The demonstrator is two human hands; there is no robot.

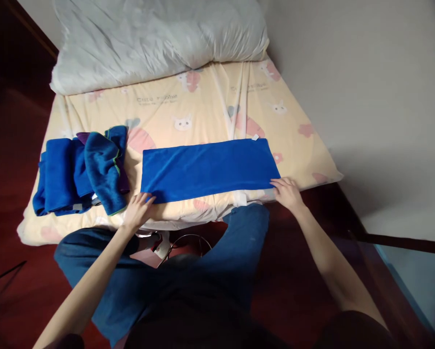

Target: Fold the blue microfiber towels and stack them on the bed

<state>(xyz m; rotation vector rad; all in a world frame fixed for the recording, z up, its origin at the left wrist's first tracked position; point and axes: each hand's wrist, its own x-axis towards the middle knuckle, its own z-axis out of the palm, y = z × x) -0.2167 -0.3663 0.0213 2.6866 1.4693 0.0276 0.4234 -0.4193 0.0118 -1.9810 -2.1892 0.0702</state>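
Now both hands, left hand (138, 209) and right hand (287, 192), fingers seemingly pinching near corners of blue towel (207, 169) on bed (217, 111).

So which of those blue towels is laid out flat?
The long blue towel in the middle, with the left hand and right hand at its near corners. The others sit bunched in a pile to its left.
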